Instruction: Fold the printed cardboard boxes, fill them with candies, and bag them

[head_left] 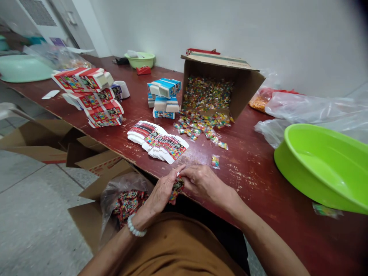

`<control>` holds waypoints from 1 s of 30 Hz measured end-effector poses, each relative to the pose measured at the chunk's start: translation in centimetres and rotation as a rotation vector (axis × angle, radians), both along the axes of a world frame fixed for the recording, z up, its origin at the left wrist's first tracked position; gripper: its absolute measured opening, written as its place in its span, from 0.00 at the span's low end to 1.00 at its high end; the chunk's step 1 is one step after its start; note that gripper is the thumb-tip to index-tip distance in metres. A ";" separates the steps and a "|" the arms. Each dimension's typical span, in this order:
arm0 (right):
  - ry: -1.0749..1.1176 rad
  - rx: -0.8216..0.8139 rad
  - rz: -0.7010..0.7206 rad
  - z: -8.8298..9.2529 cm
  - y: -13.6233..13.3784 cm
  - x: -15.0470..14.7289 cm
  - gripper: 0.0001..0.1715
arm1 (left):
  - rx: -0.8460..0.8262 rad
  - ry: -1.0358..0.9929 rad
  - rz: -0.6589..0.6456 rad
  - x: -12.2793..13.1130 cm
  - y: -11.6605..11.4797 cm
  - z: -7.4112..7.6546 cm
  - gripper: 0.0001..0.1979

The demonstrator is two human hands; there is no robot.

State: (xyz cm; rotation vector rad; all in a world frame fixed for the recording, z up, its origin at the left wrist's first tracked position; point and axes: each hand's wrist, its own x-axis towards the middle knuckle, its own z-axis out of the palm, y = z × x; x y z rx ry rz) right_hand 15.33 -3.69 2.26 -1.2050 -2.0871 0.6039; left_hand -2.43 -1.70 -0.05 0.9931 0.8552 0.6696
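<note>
My left hand (162, 191) and my right hand (202, 180) meet at the near edge of the dark red table (258, 180), both closed on one small red printed carton (176, 188). Just beyond my hands lies a fanned stack of flat printed cartons (158, 142). One small candy packet (215, 161) lies alone to the right of them. A tipped cardboard box (224, 82) spills several colourful candy packets (201, 124) across the table. My left wrist wears a white bead bracelet.
A lime green basin (324, 168) sits at the right. Folded red boxes (94, 97) and blue boxes (163, 96) are stacked further back. A floor box with a bag of filled packets (129, 203) stands at my left. Plastic bags (310, 107) lie by the wall.
</note>
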 end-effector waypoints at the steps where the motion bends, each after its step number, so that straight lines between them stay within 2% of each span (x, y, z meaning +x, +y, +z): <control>1: -0.009 0.019 -0.020 -0.2 0.0 -0.2 0.16 | 0.053 0.052 -0.039 0.0 0.0 -0.1 0.25; 3: -0.001 0.021 -0.043 -0.3 0.0 -0.3 0.18 | 0.134 0.142 -0.074 0.1 0.0 -0.3 0.29; 5: 0.068 -0.044 -0.060 -0.2 0.2 -0.3 0.17 | 0.135 0.160 -0.073 0.3 -0.1 -0.4 0.31; 11: 0.471 -0.439 -0.052 -0.2 0.7 -0.3 0.14 | -0.040 -0.025 -0.007 0.9 -0.6 -0.4 0.28; 13: 0.576 -0.515 -0.061 -0.4 0.7 -0.5 0.14 | -0.068 -0.067 0.008 0.9 -0.7 -0.4 0.28; 21: 0.785 -0.602 -0.098 -0.1 -0.1 -1.3 0.14 | 0.007 -0.079 0.013 0.8 -0.7 0.1 0.30; 28: 0.858 -0.766 -0.088 -1.2 1.2 -0.3 0.19 | 0.018 -0.113 -0.003 0.9 -0.8 0.0 0.29; 30: 0.845 -0.760 -0.079 -1.3 1.2 -0.2 0.18 | 0.023 -0.103 0.022 0.8 -0.8 -0.2 0.30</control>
